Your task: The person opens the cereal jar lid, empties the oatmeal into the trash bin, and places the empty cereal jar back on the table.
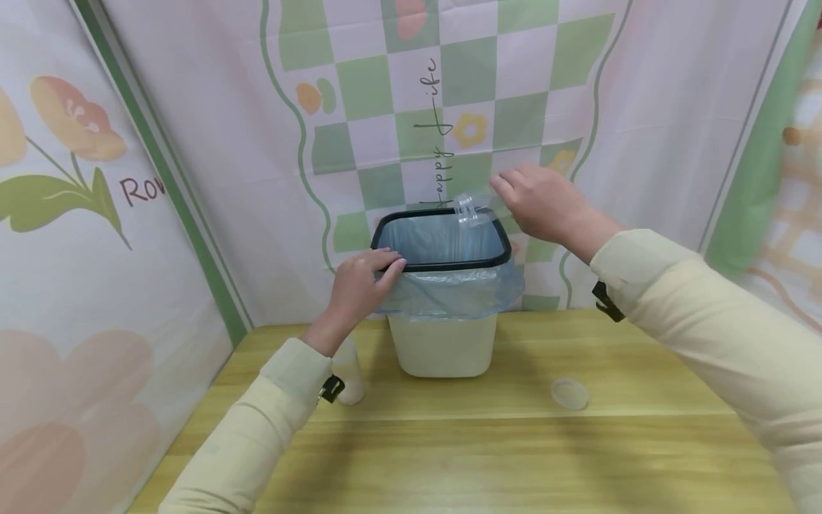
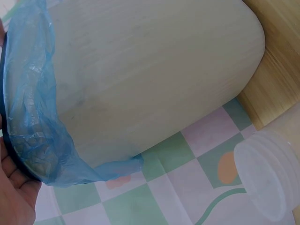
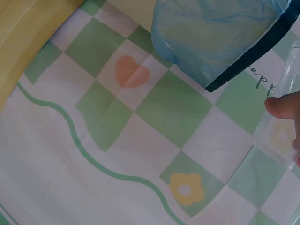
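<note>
A cream trash bin (image 1: 443,346) with a black rim (image 1: 449,266) stands at the back of the table. A blue plastic bag (image 1: 449,293) lines it and folds down over the outside. My left hand (image 1: 361,282) grips the rim at the near left corner, fingers bent over it in the left wrist view. Above the far right of the rim, my right hand (image 1: 546,203) holds a clear plastic bottle (image 1: 469,211). The bottle is tilted, its neck pointing left over the bin's opening. In the right wrist view its clear base (image 3: 272,143) shows beside the thumb (image 3: 281,106).
A whitish jar (image 1: 349,375) stands left of the bin, partly hidden by the left wrist; its ridged translucent lid (image 2: 262,180) shows in the left wrist view. A round translucent lid (image 1: 569,394) lies on the wooden table (image 1: 449,457) at right. Printed curtains (image 1: 359,86) hang close behind.
</note>
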`<move>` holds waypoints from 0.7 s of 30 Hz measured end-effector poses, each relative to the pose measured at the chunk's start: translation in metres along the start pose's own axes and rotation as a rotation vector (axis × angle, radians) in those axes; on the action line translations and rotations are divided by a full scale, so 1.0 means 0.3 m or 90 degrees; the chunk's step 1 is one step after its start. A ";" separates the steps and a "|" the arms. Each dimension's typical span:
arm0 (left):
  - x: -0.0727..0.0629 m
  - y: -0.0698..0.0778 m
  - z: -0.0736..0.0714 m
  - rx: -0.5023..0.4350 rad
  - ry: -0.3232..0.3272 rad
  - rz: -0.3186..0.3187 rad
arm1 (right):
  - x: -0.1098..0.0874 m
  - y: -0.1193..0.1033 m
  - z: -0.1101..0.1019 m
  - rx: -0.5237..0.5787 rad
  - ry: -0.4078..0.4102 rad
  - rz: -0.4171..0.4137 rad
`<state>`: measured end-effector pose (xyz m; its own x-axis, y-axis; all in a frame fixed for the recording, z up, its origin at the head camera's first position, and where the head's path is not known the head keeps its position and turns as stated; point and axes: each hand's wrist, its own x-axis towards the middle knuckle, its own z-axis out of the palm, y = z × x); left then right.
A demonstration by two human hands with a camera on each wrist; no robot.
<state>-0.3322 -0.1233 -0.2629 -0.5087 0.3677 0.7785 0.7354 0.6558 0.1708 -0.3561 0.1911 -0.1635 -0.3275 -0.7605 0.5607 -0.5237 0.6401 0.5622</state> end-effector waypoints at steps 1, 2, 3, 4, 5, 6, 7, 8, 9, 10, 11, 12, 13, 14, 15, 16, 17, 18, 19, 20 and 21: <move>0.000 0.000 -0.001 0.001 -0.001 -0.001 | -0.004 0.000 -0.002 0.004 -0.002 0.008; 0.000 0.001 -0.002 0.002 -0.002 -0.001 | -0.008 -0.001 -0.005 0.009 -0.006 0.016; 0.000 0.000 -0.002 0.002 -0.002 -0.001 | -0.011 -0.002 -0.007 0.016 -0.013 0.026; 0.001 0.000 -0.002 0.003 -0.002 0.000 | -0.015 -0.003 -0.010 0.022 -0.020 0.039; 0.001 0.001 -0.003 0.003 -0.002 0.000 | -0.018 -0.004 -0.013 0.027 -0.028 0.052; 0.002 0.000 -0.003 0.004 -0.002 0.000 | -0.020 -0.005 -0.017 0.034 -0.037 0.066; 0.002 0.001 -0.003 0.005 -0.002 0.001 | -0.022 -0.007 -0.020 0.041 -0.047 0.081; 0.003 0.000 -0.003 0.004 -0.001 0.002 | -0.025 -0.009 -0.025 0.048 -0.056 0.095; 0.003 0.000 -0.003 0.004 -0.001 0.002 | -0.028 -0.011 -0.029 0.054 -0.063 0.108; 0.003 0.001 -0.003 0.004 -0.001 0.002 | -0.031 -0.013 -0.034 0.061 -0.067 0.119; 0.004 0.001 -0.002 0.003 0.000 0.003 | -0.034 -0.015 -0.038 0.067 -0.073 0.131; 0.004 0.000 -0.001 0.004 -0.001 0.003 | -0.038 -0.016 -0.041 0.073 -0.076 0.140; 0.004 0.000 -0.001 0.004 -0.001 0.004 | -0.042 -0.017 -0.043 0.079 -0.078 0.149; 0.005 0.000 0.000 0.004 -0.002 0.004 | -0.046 -0.018 -0.047 0.086 -0.079 0.157; 0.005 -0.001 0.000 0.004 -0.003 0.004 | -0.049 -0.018 -0.049 0.093 -0.082 0.166; 0.006 -0.001 0.001 0.003 -0.004 0.003 | -0.052 -0.019 -0.052 0.100 -0.086 0.175; 0.006 -0.002 0.000 0.003 -0.005 0.002 | -0.055 -0.019 -0.053 0.106 -0.089 0.183; 0.006 -0.002 0.000 0.004 -0.005 0.000 | -0.058 -0.019 -0.056 0.113 -0.093 0.191; 0.005 -0.002 0.000 0.003 -0.006 -0.001 | -0.060 -0.019 -0.058 0.121 -0.096 0.197; 0.005 -0.002 -0.001 0.003 -0.006 -0.003 | -0.062 -0.019 -0.060 0.128 -0.100 0.204; 0.005 -0.001 -0.002 0.003 -0.006 -0.005 | -0.066 -0.018 -0.060 0.133 -0.103 0.210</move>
<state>-0.3329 -0.1234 -0.2614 -0.5180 0.3688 0.7718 0.7293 0.6620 0.1731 -0.3327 0.2047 -0.1666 -0.6148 -0.5362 0.5784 -0.5127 0.8290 0.2236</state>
